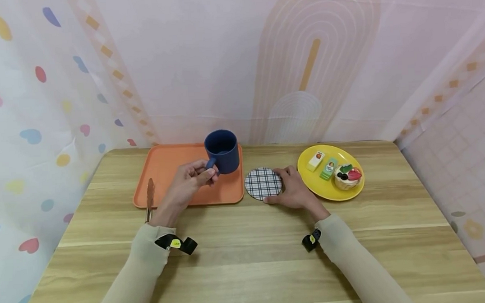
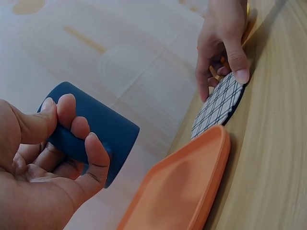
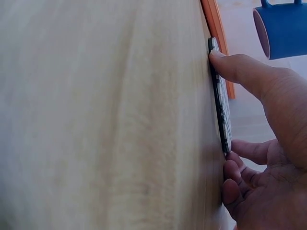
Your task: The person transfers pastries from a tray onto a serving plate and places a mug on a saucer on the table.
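A dark blue mug (image 1: 223,154) is held in the air above the right part of the orange tray (image 1: 195,198). My left hand (image 1: 187,181) grips it by its handle, fingers curled round, as the left wrist view shows up close. Just right of the tray is a round plaid coaster (image 1: 263,183), black and white with a dark underside. My right hand (image 1: 291,188) holds its rim, thumb on the near edge and fingers on the far right edge. Whether the coaster lies flat or is slightly lifted, I cannot tell.
Tongs (image 1: 150,200) lie across the tray's left side, partly hidden by my left forearm. At the right, a yellow plate (image 1: 323,192) holds two small cartons (image 1: 329,169) and a fruit-topped tart (image 1: 347,177). Behind the wooden table (image 1: 239,269) hangs a patterned curtain (image 1: 206,71).
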The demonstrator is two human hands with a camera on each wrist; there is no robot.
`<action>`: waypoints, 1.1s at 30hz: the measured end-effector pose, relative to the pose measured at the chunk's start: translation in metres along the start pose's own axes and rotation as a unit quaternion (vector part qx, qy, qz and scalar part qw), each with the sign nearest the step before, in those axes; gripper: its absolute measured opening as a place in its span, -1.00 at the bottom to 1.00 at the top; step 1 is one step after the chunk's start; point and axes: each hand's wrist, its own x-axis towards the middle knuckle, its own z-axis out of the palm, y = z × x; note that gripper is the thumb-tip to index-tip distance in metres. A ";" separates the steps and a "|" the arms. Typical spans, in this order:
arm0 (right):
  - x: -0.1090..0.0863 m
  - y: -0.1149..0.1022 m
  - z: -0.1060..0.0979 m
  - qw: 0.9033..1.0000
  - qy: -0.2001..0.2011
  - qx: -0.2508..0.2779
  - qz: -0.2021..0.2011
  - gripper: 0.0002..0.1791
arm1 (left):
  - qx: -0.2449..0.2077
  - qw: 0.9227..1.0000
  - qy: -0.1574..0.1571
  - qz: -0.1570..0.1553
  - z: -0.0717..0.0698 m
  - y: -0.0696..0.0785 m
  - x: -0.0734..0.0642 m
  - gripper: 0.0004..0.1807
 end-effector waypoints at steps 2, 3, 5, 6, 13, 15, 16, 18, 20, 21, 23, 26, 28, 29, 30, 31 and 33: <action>0.000 0.000 0.000 1.000 0.001 -0.002 0.000 0.07 | 0.003 1.000 -0.002 -0.007 0.003 0.000 0.001 -0.76; 0.000 0.001 0.001 1.000 0.002 -0.003 -0.001 0.07 | 0.004 1.000 -0.004 -0.007 0.004 -0.001 0.001 -0.76; 0.000 0.001 0.001 1.000 0.003 -0.002 -0.003 0.07 | 0.004 1.000 -0.011 0.003 0.006 -0.002 0.001 -0.73; 0.000 0.001 0.001 1.000 0.002 -0.002 -0.003 0.07 | 0.005 1.000 -0.014 0.007 0.007 -0.002 0.002 -0.72; 0.000 0.002 0.002 1.000 0.003 0.004 -0.003 0.07 | -0.004 0.999 -0.029 0.012 0.018 -0.005 0.004 -0.75; -0.001 0.002 0.001 1.000 0.004 0.004 -0.005 0.07 | -0.007 0.999 -0.030 0.012 0.022 -0.005 0.005 -0.77; 0.000 0.002 0.001 1.000 0.005 0.003 -0.006 0.06 | -0.006 0.999 -0.031 0.014 0.023 -0.005 0.005 -0.78; 0.000 0.002 0.001 1.000 0.003 0.002 -0.007 0.07 | -0.005 0.999 -0.032 0.013 0.025 -0.006 0.006 -0.79; 0.000 0.002 0.001 1.000 0.000 0.001 -0.008 0.07 | 0.002 0.999 -0.032 0.011 0.027 -0.008 0.006 -0.80; 0.000 0.003 0.001 1.000 0.000 0.001 -0.008 0.07 | 0.004 0.999 -0.033 0.010 0.028 -0.009 0.007 -0.81; 0.000 0.003 0.001 1.000 0.001 0.001 -0.007 0.07 | 0.010 0.999 -0.032 0.006 0.031 -0.011 0.008 -0.81; 0.000 0.003 0.000 1.000 0.001 -0.001 -0.007 0.07 | 0.016 0.999 -0.032 0.002 0.035 -0.012 0.010 -0.82; 0.001 0.003 0.000 1.000 0.002 -0.001 -0.007 0.07 | 0.020 0.999 -0.034 -0.003 0.039 -0.013 0.011 -0.82; 0.001 0.003 0.000 1.000 0.002 -0.002 -0.007 0.07 | 0.019 0.999 -0.035 -0.004 0.041 -0.014 0.012 -0.82; 0.001 0.003 0.000 1.000 0.001 -0.002 -0.007 0.07 | 0.018 0.999 -0.037 -0.005 0.043 -0.014 0.012 -0.83; 0.001 0.003 0.000 1.000 0.002 -0.003 -0.008 0.07 | 0.018 0.999 -0.040 -0.006 0.045 -0.015 0.013 -0.82; 0.002 0.004 0.000 1.000 0.004 -0.003 -0.009 0.07 | 0.013 0.999 -0.047 -0.005 0.049 -0.015 0.014 -0.81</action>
